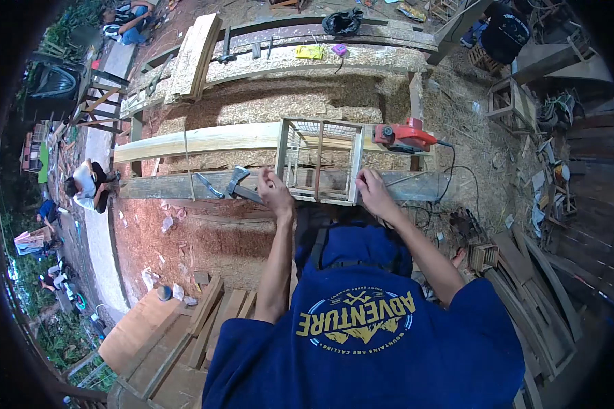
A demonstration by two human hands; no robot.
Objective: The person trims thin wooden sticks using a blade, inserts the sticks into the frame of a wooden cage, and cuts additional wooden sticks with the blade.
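A small wooden frame cage with thin bars (pixel 319 163) rests on the planks in front of me. My left hand (pixel 275 193) is at the cage's near left corner, its fingers curled; whether anything is between them is too small to tell. At the near right corner is my right hand (pixel 375 193), fingers bent close to the side post. A hatchet (pixel 237 180) and a dark-handled tool (pixel 209 185) lie on the plank left of the cage. Right of it sits a red power planer (pixel 406 135) with a dark cord.
Long pale boards (pixel 198 142) run left from the cage over a dark plank (pixel 157 187). Beyond is a sawdust-covered bench (pixel 273 65) with a yellow packet (pixel 310 52) and stacked boards. People sit at the left and the upper corners. Scrap wood lies at both lower sides.
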